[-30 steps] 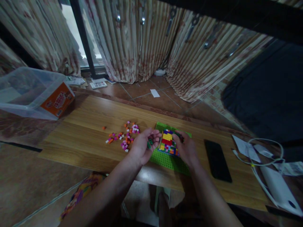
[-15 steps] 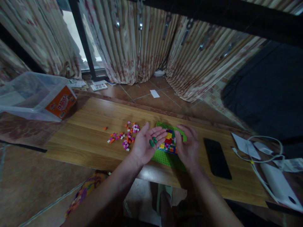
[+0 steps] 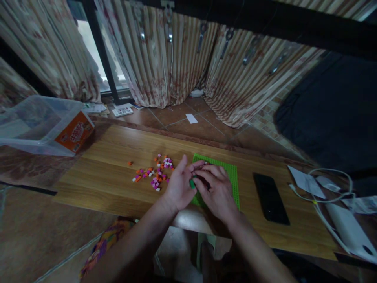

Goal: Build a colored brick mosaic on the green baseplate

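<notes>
My left hand [image 3: 180, 184] is turned palm up and cupped, with small green toy bricks [image 3: 192, 183] lying in it. Over that palm, my right hand [image 3: 216, 188] reaches in from the right, thumb and fingers pinched at a green brick. Its fingers hide most of the other green pieces. Beneath both hands lies a bright green studded baseplate [image 3: 232, 175]; the coloured bricks on its middle are now covered by my hands. Left of my left hand, loose orange, pink, magenta and white bricks [image 3: 159, 173] are scattered on the wooden table [image 3: 103, 173].
A black phone [image 3: 271, 198] lies right of the baseplate. Farther right are a white cable [image 3: 350, 182] and a white device [image 3: 350, 232]. A clear plastic bin [image 3: 38, 147] with an orange label stands at the far left. Curtains [image 3: 165, 67] hang beyond the table.
My right hand has moved left from above the baseplate's built bricks to my left palm, closing its fingers at the green bricks. My left hand stays in nearly the same place.
</notes>
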Demonstrator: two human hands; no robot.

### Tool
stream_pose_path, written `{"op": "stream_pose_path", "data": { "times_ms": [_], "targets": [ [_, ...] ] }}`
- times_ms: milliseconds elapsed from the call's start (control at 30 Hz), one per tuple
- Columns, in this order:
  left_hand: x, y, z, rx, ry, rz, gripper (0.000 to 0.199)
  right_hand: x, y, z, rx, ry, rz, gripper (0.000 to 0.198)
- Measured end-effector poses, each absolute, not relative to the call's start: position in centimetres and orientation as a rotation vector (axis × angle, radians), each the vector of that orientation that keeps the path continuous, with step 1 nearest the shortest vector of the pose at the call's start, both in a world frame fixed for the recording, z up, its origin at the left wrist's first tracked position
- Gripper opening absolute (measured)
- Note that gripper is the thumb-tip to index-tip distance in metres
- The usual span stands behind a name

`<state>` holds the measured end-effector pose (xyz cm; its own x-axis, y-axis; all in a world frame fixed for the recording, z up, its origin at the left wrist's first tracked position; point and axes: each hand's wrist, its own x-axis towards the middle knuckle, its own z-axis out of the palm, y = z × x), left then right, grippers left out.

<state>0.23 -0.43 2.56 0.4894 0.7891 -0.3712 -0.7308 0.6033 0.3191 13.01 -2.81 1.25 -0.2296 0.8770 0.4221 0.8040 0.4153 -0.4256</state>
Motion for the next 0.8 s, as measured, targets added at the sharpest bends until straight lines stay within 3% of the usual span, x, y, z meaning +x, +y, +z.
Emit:
{"op": "stream_pose_path", "data": {
  "times_ms": [367, 633, 800],
  "targets": [
    [0.1, -0.5, 2.9, 0.107, 0.624, 0.966, 0.049, 11.5, -2.9, 2.1, -1.399, -1.938, 0.258, 0.012],
    [-0.4, 0.1, 2.2, 0.090, 0.782, 1.070, 0.036, 18.5, -1.1, 1.8, -1.458, -1.361, 0.529, 0.016],
    [-0.4, 0.3, 1.9, 0.108, 0.820, 1.063, 0.034, 20.3, -1.2, 0.7, -1.578, -1.464, 0.588, 0.017]
  ]
}}
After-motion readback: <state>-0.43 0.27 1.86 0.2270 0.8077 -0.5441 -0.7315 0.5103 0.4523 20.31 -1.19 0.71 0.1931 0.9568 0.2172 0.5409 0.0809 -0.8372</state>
